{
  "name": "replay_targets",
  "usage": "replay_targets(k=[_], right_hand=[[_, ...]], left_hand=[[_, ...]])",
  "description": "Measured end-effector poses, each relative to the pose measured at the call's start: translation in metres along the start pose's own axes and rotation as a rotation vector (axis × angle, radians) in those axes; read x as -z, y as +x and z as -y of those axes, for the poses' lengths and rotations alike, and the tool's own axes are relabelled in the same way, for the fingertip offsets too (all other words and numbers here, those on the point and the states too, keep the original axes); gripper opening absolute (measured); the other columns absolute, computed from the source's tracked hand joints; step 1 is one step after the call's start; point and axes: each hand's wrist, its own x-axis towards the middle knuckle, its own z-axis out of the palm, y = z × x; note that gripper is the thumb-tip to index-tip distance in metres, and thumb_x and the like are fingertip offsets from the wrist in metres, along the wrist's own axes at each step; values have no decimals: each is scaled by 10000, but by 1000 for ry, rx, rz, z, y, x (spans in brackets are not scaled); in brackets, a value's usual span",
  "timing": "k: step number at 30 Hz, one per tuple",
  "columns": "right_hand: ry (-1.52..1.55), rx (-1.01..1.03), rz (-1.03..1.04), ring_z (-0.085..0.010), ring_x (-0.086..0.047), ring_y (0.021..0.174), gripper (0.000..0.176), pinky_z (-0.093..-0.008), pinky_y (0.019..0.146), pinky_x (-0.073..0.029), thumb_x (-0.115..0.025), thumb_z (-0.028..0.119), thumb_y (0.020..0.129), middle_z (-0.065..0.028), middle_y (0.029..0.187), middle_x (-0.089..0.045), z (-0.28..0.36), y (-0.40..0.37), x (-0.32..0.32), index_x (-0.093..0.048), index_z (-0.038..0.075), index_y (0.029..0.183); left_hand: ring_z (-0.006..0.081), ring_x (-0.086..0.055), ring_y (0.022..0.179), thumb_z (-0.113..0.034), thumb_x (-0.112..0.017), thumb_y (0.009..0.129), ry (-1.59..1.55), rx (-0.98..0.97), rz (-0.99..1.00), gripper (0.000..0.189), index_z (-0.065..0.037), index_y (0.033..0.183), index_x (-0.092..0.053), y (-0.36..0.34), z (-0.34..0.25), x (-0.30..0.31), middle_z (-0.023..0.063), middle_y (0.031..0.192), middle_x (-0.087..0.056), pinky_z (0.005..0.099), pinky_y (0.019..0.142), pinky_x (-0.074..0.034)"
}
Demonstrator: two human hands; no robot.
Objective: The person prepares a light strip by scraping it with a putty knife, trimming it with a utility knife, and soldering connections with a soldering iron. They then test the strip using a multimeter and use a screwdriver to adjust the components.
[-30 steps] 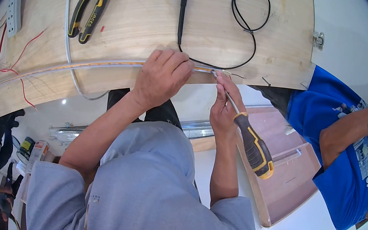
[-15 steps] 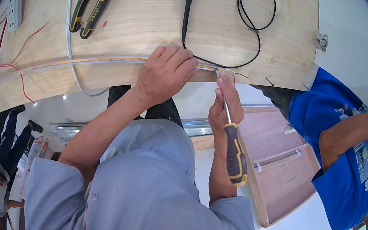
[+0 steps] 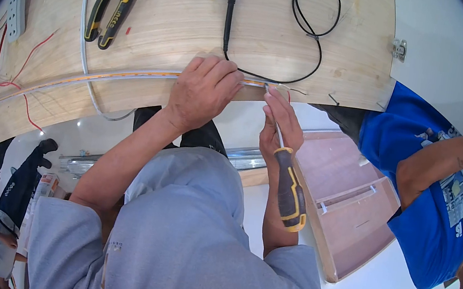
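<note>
My left hand (image 3: 203, 91) is closed on a thin LED strip (image 3: 115, 75) that runs along the near edge of a wooden board (image 3: 166, 19). In my right hand (image 3: 282, 122) is a screwdriver (image 3: 290, 196) with a black and yellow handle. Its handle points toward my body, and the shaft passes between my fingers up to the strip's right end, where thin wires stick out. Whether the tip touches the strip is too small to tell. Just beyond my hands lies a black test probe (image 3: 228, 21) with its looped cable.
Black and yellow pliers (image 3: 115, 3), a grey cable (image 3: 83, 49), red wires (image 3: 31, 57) and a power strip (image 3: 17, 14) lie on the board. A person in blue (image 3: 417, 151) stands at right, near a wooden drawer piece (image 3: 346, 206). Other people are at lower left.
The view has shifted slightly, moving the board and tools a little left. Both hands keep nearly the same pose at the strip. A person at lower left has changed posture.
</note>
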Motion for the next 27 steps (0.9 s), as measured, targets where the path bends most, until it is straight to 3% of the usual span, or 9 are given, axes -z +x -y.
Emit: replay_targets(k=[8,17,27], right_hand=[[-23,41,0,-332,-709,1069,266,-365,897,-584,-684,-57,896,-200,1196,-698,-8,-10,-2,-700,2,1154],[-79,92,-5,-332,-708,1063,347,-369,880,-605,-706,-124,814,-199,1212,-688,-6,-10,-6,-697,4,1136],[-124,166,-1,-350,-703,1076,378,-382,839,-622,-734,-99,802,-219,1243,-666,-12,-18,-11,-687,-3,1165]], left_hand=[[236,-611,884,-148,-775,801,14,10,-22,215,-86,973,-663,0,0,-2,44,959,-632,370,750,-467],[238,-620,883,-139,-779,793,-3,14,-19,214,-83,970,-672,1,-1,-1,46,955,-643,368,752,-469],[245,-620,874,-126,-780,786,8,10,-20,222,-70,975,-677,1,1,0,56,951,-645,371,742,-472]])
